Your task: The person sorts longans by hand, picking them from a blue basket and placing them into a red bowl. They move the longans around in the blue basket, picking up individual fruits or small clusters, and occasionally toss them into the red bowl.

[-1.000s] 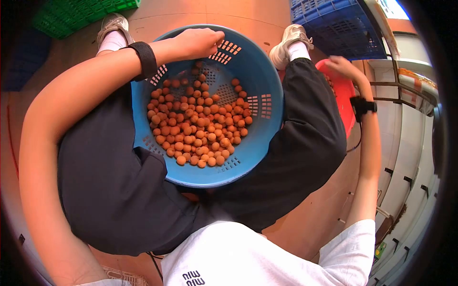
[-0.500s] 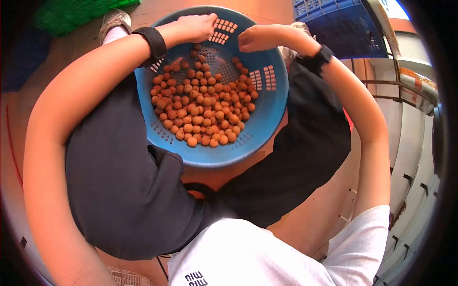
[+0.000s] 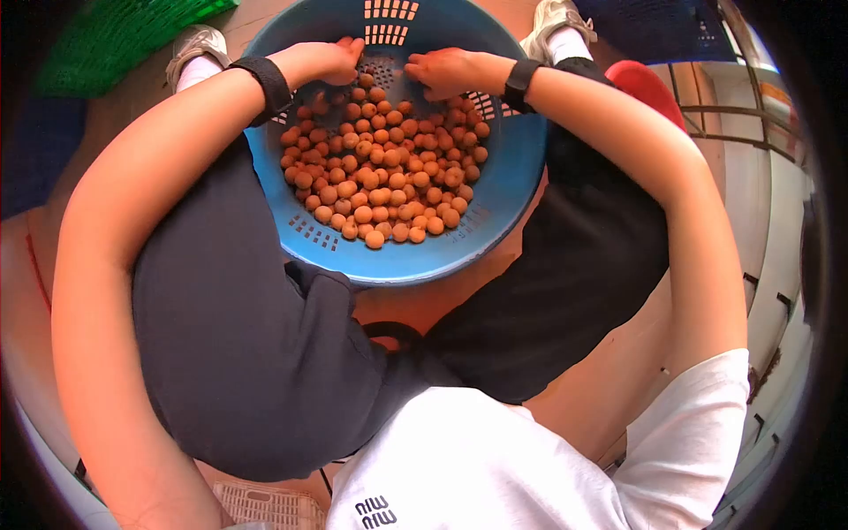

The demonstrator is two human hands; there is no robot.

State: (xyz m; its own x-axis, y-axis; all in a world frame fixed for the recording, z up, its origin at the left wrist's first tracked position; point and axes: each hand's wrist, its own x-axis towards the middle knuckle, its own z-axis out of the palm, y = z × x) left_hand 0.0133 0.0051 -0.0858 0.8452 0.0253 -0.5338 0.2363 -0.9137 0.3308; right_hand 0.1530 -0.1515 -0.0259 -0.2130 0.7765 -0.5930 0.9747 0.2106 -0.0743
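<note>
A blue plastic basket [image 3: 424, 265] with slotted walls stands on the floor between the knees. Many round brown fruits [image 3: 380, 181] cover its bottom, except for a bare perforated patch at the far side. My left hand [image 3: 334, 62] is over the far left part of the basket, its fingers curled together above the fruits. To the right, my right hand [image 3: 440, 72] reaches in just above the far right fruits, fingers bent inward. Whether either hand holds a fruit is hidden. A dark band circles each wrist.
A green crate [image 3: 124, 40] stands at the upper left, a dark blue crate [image 3: 658, 26] at the upper right. Something red [image 3: 647, 88] lies behind the right forearm, near a metal rack [image 3: 724, 110]. A pale slotted basket [image 3: 269, 505] is at the bottom.
Both hands have come closer together and lower over the basket's far part. The view has shifted, so the basket appears higher, and the red thing shows more at the right.
</note>
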